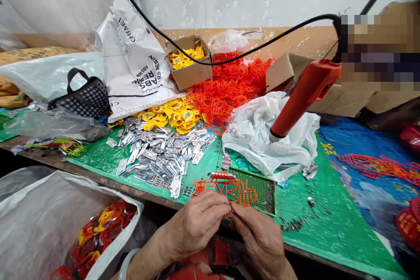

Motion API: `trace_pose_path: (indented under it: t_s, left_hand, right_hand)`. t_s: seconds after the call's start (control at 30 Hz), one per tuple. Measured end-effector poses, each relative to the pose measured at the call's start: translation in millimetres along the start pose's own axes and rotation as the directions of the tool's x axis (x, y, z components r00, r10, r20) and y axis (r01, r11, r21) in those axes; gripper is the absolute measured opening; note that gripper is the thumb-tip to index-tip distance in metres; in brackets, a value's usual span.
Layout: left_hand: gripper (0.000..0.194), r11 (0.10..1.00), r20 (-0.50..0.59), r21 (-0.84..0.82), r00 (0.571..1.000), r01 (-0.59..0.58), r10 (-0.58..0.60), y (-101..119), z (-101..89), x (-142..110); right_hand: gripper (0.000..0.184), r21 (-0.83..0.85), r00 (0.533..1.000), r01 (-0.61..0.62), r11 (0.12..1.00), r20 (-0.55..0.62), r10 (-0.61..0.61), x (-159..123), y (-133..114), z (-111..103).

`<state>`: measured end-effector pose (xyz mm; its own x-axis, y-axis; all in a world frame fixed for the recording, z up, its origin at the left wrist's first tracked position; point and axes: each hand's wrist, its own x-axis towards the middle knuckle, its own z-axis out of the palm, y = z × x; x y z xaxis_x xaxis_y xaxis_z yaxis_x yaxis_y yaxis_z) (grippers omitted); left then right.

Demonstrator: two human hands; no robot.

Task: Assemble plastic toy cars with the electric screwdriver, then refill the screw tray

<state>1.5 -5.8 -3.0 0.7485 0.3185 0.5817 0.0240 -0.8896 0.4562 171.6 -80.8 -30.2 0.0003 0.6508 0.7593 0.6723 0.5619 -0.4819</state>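
Observation:
My left hand and my right hand meet at the table's front edge, fingertips pinched together. A bit of a small red piece shows between them; the fingers hide most of it. Just beyond my fingertips is an orange lattice-like plastic frame, partly over a green mesh tray. Whether the red piece joins this frame, I cannot tell. Small dark metal pins or screws lie at the tray's right end.
Silver flat pieces, yellow parts and a heap of orange frames cover the table behind. A red power screwdriver hangs on the right above a white plastic bag. An open sack of red-yellow parts stands lower left.

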Motion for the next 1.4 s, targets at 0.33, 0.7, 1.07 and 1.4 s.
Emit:
trace_pose_path:
  t_s: [0.33, 0.7, 1.07, 1.4]
  left_hand:
    - [0.033, 1.000, 0.047, 0.022, 0.999, 0.015, -0.016, -4, 0.1, 2]
    - [0.022, 0.872, -0.332, 0.450, 0.943, 0.191, -0.035, 3, 7.1, -10]
    - [0.022, 0.924, -0.326, 0.336, 0.943, 0.185, -0.070, 1, 8.5, -5]
    - [0.019, 0.959, -0.264, 0.221, 0.957, 0.178, -0.117, 3, -1.2, 1]
  right_hand:
    - [0.018, 0.031, 0.997, -0.077, 0.997, -0.002, 0.077, 3, 2, 4]
    - [0.016, 0.082, 0.972, -0.189, 0.978, -0.126, 0.199, -15, 14, 9]
    - [0.019, 0.174, 0.951, -0.274, 0.946, -0.096, 0.293, -25, 18, 14]
    - [0.019, 0.251, 0.961, -0.278, 0.927, 0.080, 0.266, -13, 28, -1]
